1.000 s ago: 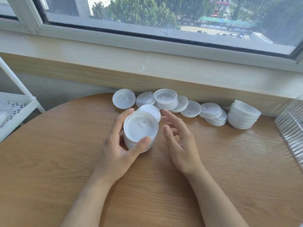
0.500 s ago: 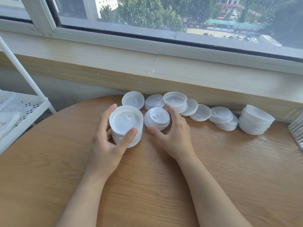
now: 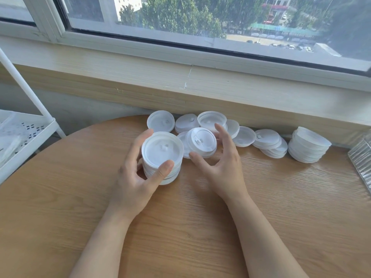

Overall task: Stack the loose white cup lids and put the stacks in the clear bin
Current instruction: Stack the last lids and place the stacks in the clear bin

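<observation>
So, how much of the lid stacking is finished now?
Done: one tall stack stands near the clear bin, not inside. In hand: the left hand grips a second stack; the right hand lifts a lid. Left: loose lids by the wall, then binning.

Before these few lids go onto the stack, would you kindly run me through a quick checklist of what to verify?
1. Left hand grips the stack, thumb in front, fingers behind: ok.
2. Stack stands straight on the table: ok, edges look aligned.
3. Right hand has the small pile of lids secured: cannot tell; its fingers curl round the pile, but contact is blurred.
4. Pile sits level for placing: not ok, it is tilted.
5. Pile faces the same way as the stack: cannot tell.
6. Clear bin within reach: cannot tell; only its corner shows at the right edge.
</observation>
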Action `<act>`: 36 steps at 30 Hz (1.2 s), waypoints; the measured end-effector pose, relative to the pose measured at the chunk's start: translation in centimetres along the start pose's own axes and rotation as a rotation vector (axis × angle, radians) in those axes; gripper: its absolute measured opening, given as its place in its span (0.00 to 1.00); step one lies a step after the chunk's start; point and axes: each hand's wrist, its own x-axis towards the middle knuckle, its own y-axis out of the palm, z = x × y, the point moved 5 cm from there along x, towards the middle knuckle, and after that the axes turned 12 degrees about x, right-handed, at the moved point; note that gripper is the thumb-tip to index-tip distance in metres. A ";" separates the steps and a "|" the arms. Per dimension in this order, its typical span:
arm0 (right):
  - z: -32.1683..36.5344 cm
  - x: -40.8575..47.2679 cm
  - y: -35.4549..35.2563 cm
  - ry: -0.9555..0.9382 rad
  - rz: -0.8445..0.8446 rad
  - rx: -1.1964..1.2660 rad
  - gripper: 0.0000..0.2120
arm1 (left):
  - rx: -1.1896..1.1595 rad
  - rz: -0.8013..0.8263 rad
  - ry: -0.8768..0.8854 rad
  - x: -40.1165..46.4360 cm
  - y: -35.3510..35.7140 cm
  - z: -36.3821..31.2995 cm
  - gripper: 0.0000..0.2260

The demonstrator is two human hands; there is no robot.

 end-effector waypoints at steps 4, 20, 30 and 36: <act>0.9 -0.7 -2.1 -0.041 0.011 0.023 0.43 | -0.007 0.049 0.011 -0.3 0.9 -0.7 0.35; 3.4 -1.0 -5.5 -0.093 0.109 0.395 0.35 | 0.042 0.139 0.027 -1.1 3.3 -2.0 0.35; 1.2 -1.2 -7.1 -0.102 0.037 -0.054 0.27 | 0.027 0.136 0.038 -1.1 3.4 -2.0 0.34; -1.7 -2.9 -8.0 0.050 0.171 -0.270 0.46 | 0.005 0.143 0.038 -1.2 3.7 -2.0 0.35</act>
